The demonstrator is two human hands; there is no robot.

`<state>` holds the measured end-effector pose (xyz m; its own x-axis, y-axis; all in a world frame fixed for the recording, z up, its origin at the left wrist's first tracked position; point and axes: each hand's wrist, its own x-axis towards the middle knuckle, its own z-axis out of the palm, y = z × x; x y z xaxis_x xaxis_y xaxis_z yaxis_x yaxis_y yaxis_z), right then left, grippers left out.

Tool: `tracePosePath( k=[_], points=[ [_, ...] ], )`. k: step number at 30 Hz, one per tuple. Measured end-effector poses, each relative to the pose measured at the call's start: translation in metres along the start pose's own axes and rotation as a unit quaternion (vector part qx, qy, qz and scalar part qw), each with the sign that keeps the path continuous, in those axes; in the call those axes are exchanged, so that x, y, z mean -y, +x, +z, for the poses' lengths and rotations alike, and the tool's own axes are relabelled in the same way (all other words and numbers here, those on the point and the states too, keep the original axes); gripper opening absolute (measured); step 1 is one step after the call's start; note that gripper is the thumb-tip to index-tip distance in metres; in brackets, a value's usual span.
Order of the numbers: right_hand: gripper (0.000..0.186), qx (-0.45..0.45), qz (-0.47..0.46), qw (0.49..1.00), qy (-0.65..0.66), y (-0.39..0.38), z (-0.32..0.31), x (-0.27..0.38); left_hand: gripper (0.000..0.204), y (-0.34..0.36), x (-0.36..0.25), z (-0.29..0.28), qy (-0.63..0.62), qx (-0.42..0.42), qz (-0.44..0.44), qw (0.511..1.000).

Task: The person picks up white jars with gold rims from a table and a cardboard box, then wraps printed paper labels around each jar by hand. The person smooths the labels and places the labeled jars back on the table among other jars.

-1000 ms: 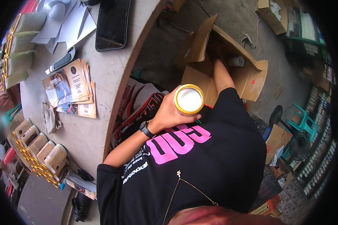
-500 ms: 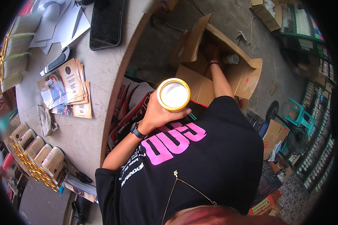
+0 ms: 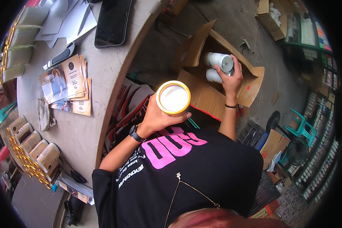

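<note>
Upright in front of my chest is a jar (image 3: 173,97) with a gold rim and a white, bright top; my left hand (image 3: 155,114) is wrapped round it. My right hand (image 3: 231,76) is at the opening of a cardboard box (image 3: 250,85), fingers and thumb closed on a white cylindrical jar (image 3: 218,60). That jar lies tilted on its side, its round end facing me. A second white jar (image 3: 213,75) lies just beneath, beside my thumb; whether I grip it too cannot be told. The box's deep inside is shadowed.
On the curved table (image 3: 76,140) at left lie a dark phone (image 3: 114,22), a cutter knife (image 3: 60,56), printed cards (image 3: 66,83) and a grey cloth (image 3: 45,116). Gold-rimmed jars (image 3: 38,148) stand along its edge. A fan (image 3: 297,152) and a teal stool (image 3: 306,129) are at right.
My right hand has come up from deep inside the box, now with a white jar in it. My left hand keeps the gold-rimmed jar in nearly the same place.
</note>
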<state>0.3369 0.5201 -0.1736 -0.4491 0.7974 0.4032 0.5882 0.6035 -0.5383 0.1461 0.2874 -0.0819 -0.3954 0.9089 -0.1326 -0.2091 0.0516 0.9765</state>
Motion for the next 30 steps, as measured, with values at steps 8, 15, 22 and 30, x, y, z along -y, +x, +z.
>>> tracePosePath(
  k=[8,15,22,30],
  points=[
    [0.094,-0.115,-0.038,0.943,0.310,0.064,-0.082,0.107,0.070,-0.020,-0.026,-0.014,-0.080,0.049,-0.002,0.996],
    [0.075,0.001,0.065,0.825,0.562,0.098,-0.004,0.208,0.071,-0.084,-0.110,-0.074,-0.012,-0.178,0.190,0.965],
    [0.073,0.333,0.147,0.409,0.837,0.069,0.059,0.319,0.047,-0.093,-0.170,-0.219,0.199,-0.504,0.288,0.790],
    [0.058,0.486,0.185,0.275,0.809,0.011,0.105,0.393,0.082,-0.013,-0.135,-0.427,0.330,-0.650,0.232,0.644]
  ],
)
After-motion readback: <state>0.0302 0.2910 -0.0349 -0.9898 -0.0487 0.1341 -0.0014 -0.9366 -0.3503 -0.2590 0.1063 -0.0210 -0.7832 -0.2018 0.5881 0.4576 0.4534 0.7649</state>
